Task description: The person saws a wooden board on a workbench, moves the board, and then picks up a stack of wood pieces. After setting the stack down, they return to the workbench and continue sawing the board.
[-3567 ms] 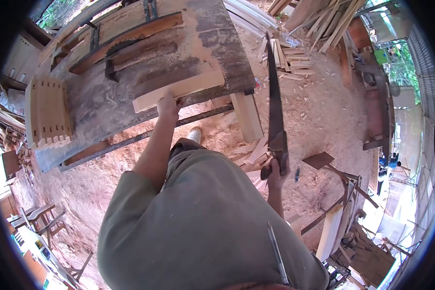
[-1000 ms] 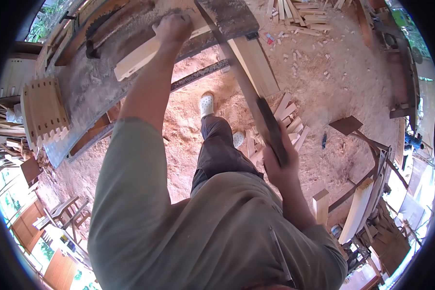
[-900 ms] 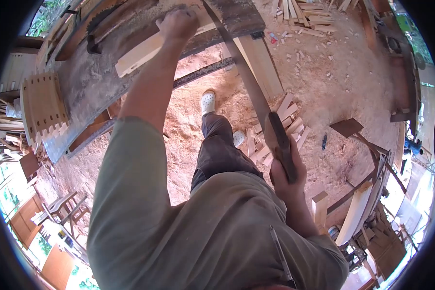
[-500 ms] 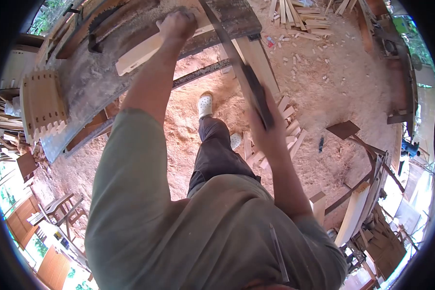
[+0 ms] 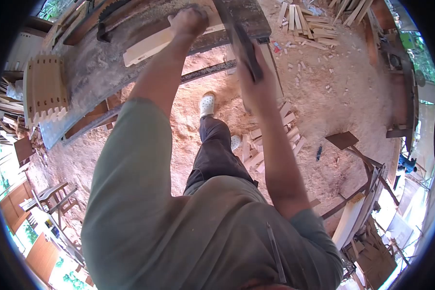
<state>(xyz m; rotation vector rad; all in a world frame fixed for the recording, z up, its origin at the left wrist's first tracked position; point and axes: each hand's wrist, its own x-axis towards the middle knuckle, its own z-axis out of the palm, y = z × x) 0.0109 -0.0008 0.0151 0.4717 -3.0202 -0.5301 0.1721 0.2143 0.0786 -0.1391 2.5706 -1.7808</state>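
My left hand (image 5: 189, 22) is closed over a pale wooden board (image 5: 149, 50), which lies along the near edge of a dusty workbench (image 5: 94, 72). Its fingertips are partly hidden from this angle. My right hand (image 5: 257, 92) is wrapped round the dark handle of a handsaw (image 5: 249, 54). The saw's blade, blurred by motion, points up and away across the board's right end. Whether its teeth are in the wood I cannot make out.
A slotted wooden panel (image 5: 46, 92) stands at the bench's left end. Wood offcuts (image 5: 307, 24) lie in a pile at the upper right, with more sticks (image 5: 256, 145) near my feet. Sawdust covers the floor (image 5: 179, 123). A dark metal frame (image 5: 367, 164) stands at right.
My right hand has pushed the handsaw up and away along its line. My left hand stays on the board; the whole view has shifted slightly.
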